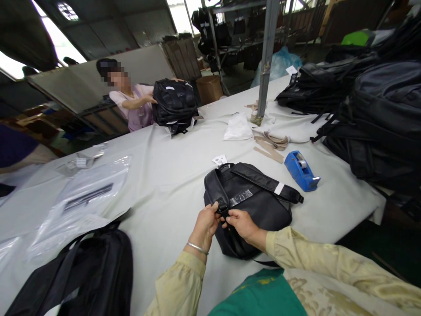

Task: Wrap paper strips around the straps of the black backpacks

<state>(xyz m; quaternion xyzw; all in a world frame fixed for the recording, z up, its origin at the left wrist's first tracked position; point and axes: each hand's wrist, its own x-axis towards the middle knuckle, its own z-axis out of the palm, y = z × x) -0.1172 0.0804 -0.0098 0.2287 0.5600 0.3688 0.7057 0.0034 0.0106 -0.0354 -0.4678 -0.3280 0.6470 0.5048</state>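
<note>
Whitish cloth covers the broad surface (167, 180) in a workshop with racks behind. At left lie clear plastic bags (110, 175); a black bag (105, 259) fills the lower left corner. Upper left of centre, a co-worker (141, 109) grips another black bag (174, 103). Right of centre in the frame, the black backpack (269, 208) lies on the surface. The left hand (205, 224) has its fingers clamped on a buckle (222, 205) of the backpack; the right hand's (243, 226) fingers pinch the strap end just below. Farther right come tan strips (276, 141), a blue tape dispenser (299, 175) and piled black bags (388, 118).
</note>
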